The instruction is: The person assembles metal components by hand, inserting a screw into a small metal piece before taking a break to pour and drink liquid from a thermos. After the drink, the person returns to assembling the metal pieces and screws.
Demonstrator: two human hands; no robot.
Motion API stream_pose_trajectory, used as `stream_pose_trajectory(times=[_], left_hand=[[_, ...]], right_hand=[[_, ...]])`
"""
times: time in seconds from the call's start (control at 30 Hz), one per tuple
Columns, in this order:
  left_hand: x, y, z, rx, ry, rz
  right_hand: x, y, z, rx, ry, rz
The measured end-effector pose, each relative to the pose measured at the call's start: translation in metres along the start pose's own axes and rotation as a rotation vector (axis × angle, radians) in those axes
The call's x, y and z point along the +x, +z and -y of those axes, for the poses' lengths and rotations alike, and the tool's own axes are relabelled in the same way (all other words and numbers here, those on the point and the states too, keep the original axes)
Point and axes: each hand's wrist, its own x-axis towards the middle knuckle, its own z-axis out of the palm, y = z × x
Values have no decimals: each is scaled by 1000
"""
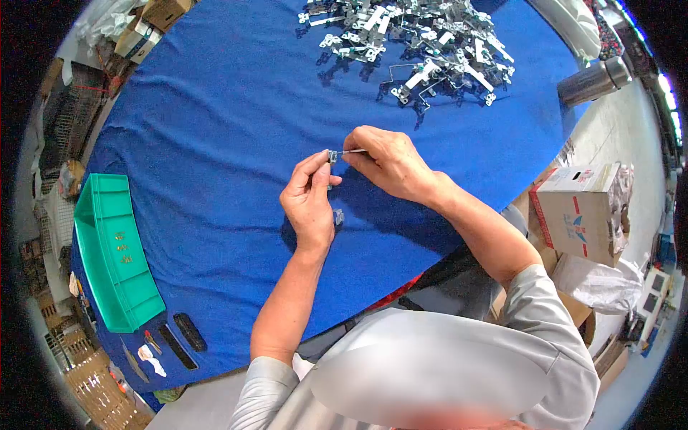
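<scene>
Fingertips of my left hand [309,204] pinch a small metal part [332,156] over the middle of the blue cloth. My right hand [390,161] is closed on a thin metal rod [353,151], whose tip points left and meets or nearly meets the part. Whether they touch is too small to tell. A small shiny grey piece [339,216] shows just right of my left wrist. Beyond both hands lies a heap of metal bracket parts [430,54], some with bent wires.
The blue cloth [215,129] covers the table. At left stands a green tray [136,283] holding several small brass-coloured pieces. Near it lie a black brush-like object [189,332] and small tools. A steel flask [595,82] is at the right edge, with a carton [580,215] below it.
</scene>
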Motion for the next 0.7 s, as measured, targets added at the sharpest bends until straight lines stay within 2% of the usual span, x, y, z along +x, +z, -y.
stream_pose_trajectory(times=[0.17, 0.27, 0.47, 0.53, 0.7], left_hand=[[1, -1, 2, -11, -3, -2], [1, -2, 3, -16, 15, 4], [1, -1, 2, -10, -6, -14], [1, -1, 2, 14, 8, 22], [1, 1, -2, 25, 5, 34]], right_hand=[[-2, 4, -2, 14, 40, 2], [-3, 4, -6, -152, 93, 111], [1, -3, 0, -5, 56, -2], [1, -1, 3, 39, -15, -45], [-1, 3, 2, 36, -30, -53]])
